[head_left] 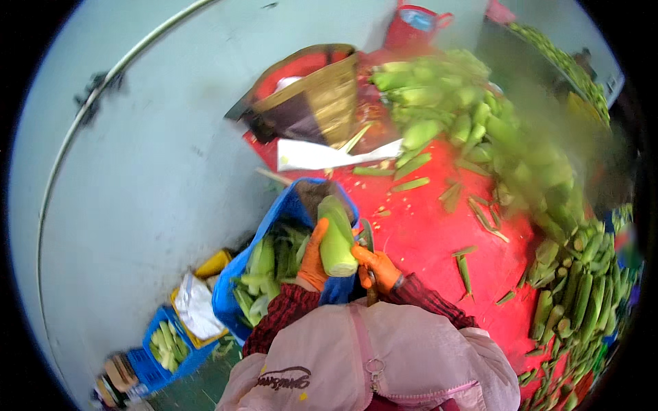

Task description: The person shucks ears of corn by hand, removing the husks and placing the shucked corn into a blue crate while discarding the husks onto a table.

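My left hand [314,255], in an orange glove, is closed around an ear of corn [336,240] in its pale green husk. The ear stands nearly upright, its cut round end toward me. My right hand [378,268], also gloved in orange, is closed on a knife [367,236]. Its grey blade shows beyond the fingers, close beside the ear; I cannot tell whether they touch. Directly below and left of the ear is a blue bin [221,296] holding green husks [262,266].
A red table [418,226] carries a big heap of corn [473,116] at its far side and trimmed ears [582,294] at right. Husk scraps lie between. A gold-and-dark bag [308,99] and white sheet [336,155] sit at the far left. Blue crates [164,342] stand lower left.
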Motion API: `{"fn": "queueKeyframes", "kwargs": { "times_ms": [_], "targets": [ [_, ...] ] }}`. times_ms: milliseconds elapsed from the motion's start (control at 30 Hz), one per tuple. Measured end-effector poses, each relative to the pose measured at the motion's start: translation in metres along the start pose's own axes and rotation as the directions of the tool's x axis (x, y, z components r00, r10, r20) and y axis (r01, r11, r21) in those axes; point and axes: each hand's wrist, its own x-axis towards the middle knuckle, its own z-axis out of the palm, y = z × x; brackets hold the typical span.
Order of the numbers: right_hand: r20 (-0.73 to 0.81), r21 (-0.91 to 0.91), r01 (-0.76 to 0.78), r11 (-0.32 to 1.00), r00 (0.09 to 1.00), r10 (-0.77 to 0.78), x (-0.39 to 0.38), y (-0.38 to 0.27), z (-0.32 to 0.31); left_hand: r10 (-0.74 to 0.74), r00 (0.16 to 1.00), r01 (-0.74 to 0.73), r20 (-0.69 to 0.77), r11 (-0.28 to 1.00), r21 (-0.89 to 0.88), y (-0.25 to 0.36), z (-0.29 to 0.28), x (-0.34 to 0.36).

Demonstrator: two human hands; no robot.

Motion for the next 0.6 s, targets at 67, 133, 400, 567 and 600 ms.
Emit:
{"fn": "queueKeyframes", "kwargs": {
  "times_ms": [67, 133, 400, 567, 600],
  "targets": [
    [0.068, -0.038, -0.008, 0.999, 0.998, 0.010, -0.013, 0.016, 0.017, -0.096, 0.995, 0.101, 0.034, 0.937, -0.335, 0.005, -0.015, -0.029],
    [0.119, -0.171, -0.054, 0.984, 0.990, 0.075, -0.031, 0.018, 0.023, -0.017, 0.998, -0.002, -0.054, 0.943, -0.333, -0.005, -0.045, -0.046],
    [0.588, -0.809, 0.532, -0.251, 0.748, -0.309, -0.014, 0.021, 0.087, 0.079, 0.985, -0.152, -0.153, 0.822, -0.548, -0.007, -0.055, -0.100],
    [0.693, -0.654, 0.544, -0.526, 0.710, -0.127, 0.001, 0.003, 0.124, 0.070, 0.993, -0.117, -0.098, 0.757, -0.642, -0.001, -0.063, -0.132],
    [0.707, -0.634, 0.551, -0.543, 0.697, -0.118, 0.008, 0.004, 0.123, 0.075, 0.994, -0.113, -0.085, 0.747, -0.655, 0.002, -0.063, -0.136]
  ]
}}
